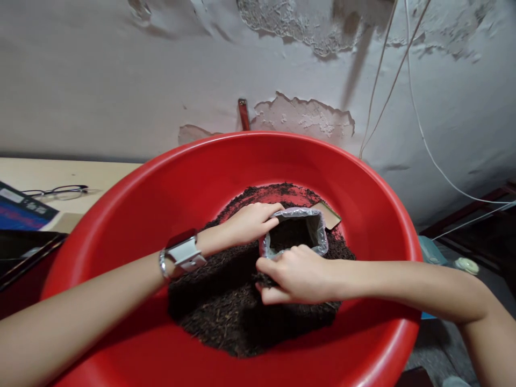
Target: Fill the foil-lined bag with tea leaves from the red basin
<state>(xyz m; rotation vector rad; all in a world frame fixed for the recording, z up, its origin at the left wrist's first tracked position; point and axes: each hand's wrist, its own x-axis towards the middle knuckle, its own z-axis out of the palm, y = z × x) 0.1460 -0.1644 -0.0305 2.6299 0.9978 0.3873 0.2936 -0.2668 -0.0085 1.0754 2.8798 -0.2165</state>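
Red plastic basin (355,177) half covered in dark loose tea (226,312); clear bag (296,231) upright amid it, mouth pinched open by left hand (252,220); right hand (296,274) clenched on a pinch of tea at the rim. Filling, by the look; next, tipping that pinch into the mouth without collapsing the bag.

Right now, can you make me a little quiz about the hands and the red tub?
1. True or false: the red tub holds dark loose bits.
2. Which hand wears the watch? A) left B) right
3. What do both hands hold open?

Key:
1. True.
2. A: the left hand.
3. The small clear bag; the right hand pinches its near edge.
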